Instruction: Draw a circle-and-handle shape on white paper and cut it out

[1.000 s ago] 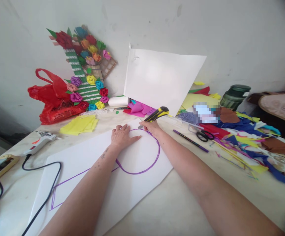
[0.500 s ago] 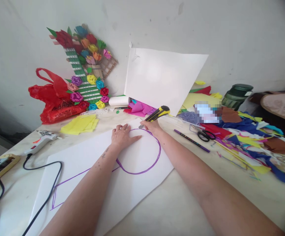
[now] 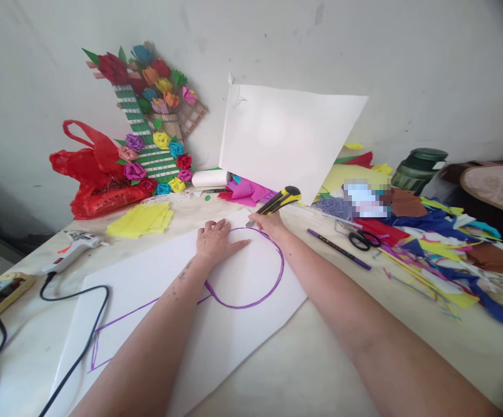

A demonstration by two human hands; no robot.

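A white board [image 3: 234,341] lies on the table, with a purple circle and a long purple strip outline drawn on it. My left hand [image 3: 219,243] presses flat on the board at the circle's upper left, thumb stretched toward the circle's inside and fingers apart. My right hand [image 3: 269,225] grips a yellow and black utility knife [image 3: 277,200], its blade tip down at the top of the purple circle line. The knife's handle slants up to the right.
Left: a glue gun [image 3: 71,255] with a black cable over the board, a power strip [image 3: 6,295], yellow paper [image 3: 142,220], a red bag [image 3: 99,174]. Right: a purple pen [image 3: 338,249], scissors [image 3: 364,239], paper scraps [image 3: 446,255]. Behind: a white sheet [image 3: 290,139], paper flowers [image 3: 160,139].
The knife and my right hand have shifted very slightly to the right. My left hand rests where it was.
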